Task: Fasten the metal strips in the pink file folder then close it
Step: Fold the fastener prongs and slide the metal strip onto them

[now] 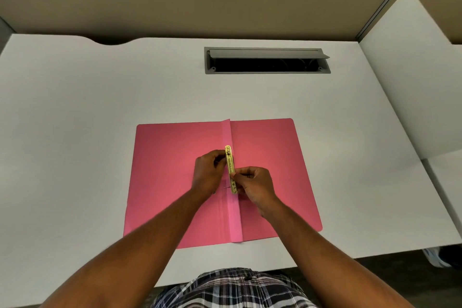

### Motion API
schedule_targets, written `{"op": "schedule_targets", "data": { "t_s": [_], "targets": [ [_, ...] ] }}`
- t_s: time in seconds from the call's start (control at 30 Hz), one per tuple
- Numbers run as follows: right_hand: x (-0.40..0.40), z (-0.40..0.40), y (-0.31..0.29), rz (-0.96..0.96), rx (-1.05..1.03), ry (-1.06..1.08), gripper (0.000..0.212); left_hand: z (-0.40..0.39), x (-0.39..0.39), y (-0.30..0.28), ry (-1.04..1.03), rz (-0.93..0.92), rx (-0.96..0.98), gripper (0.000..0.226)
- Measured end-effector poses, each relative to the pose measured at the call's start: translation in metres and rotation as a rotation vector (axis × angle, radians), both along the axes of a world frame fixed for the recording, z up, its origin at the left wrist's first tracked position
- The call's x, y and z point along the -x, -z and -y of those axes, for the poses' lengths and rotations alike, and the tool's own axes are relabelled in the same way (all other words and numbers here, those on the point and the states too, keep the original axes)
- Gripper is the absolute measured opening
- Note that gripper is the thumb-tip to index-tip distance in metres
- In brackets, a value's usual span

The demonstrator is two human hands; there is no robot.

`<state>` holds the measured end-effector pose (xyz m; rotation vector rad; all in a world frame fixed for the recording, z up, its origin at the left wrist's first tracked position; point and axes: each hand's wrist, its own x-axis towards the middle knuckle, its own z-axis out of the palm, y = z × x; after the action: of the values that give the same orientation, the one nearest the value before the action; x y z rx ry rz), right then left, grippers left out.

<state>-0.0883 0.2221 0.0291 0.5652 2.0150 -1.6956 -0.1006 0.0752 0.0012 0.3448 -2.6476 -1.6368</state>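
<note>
The pink file folder [270, 155] lies open and flat on the white desk, its lighter pink spine strip running down the middle. A gold metal strip [230, 169] stands along that spine, a little above the folder's centre. My left hand [208, 174] pinches the strip's upper part from the left. My right hand [255, 186] grips its lower part from the right. A thin metal prong shows just below my left hand, near the spine. Whether the strip is locked onto the prongs is hidden by my fingers.
The white desk [100, 112] reaches out on all sides of the folder. A grey cable slot [267, 60] with its lid raised sits at the back centre. A second white desk section [410, 82] joins on the right. Beige partition panels stand behind.
</note>
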Motion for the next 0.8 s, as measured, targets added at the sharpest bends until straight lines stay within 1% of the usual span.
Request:
{"op": "schedule_targets", "data": {
  "t_s": [0.17,0.3,0.4,0.47,0.53,0.6,0.67,0.8],
  "targets": [
    [-0.001,-0.002,0.003,0.023,-0.008,0.022,0.005,0.011,-0.026,0.008,-0.014,-0.012,0.049,0.029],
    [-0.002,-0.001,0.002,0.036,0.014,0.017,0.005,0.010,-0.048,0.006,0.148,-0.023,0.112,0.030],
    [-0.001,-0.001,-0.003,0.051,0.052,0.026,0.006,0.008,-0.055,0.006,0.141,0.019,0.022,0.031],
    [-0.001,-0.001,-0.008,0.072,0.110,0.044,0.005,0.007,-0.057,0.005,0.116,0.051,-0.084,0.029],
    [-0.001,-0.002,-0.011,0.088,0.167,0.062,0.006,0.004,-0.059,0.003,0.121,0.053,-0.141,0.029],
    [-0.001,-0.002,-0.010,0.107,0.216,0.077,0.012,0.002,-0.060,0.002,0.114,0.048,-0.158,0.029],
    [-0.001,-0.003,-0.009,0.117,0.228,0.083,0.015,0.001,-0.060,0.005,0.097,0.057,-0.155,0.024],
    [0.000,-0.004,-0.010,0.113,0.218,0.086,0.010,0.000,-0.060,0.006,0.103,0.055,-0.075,0.020]
  ]
}}
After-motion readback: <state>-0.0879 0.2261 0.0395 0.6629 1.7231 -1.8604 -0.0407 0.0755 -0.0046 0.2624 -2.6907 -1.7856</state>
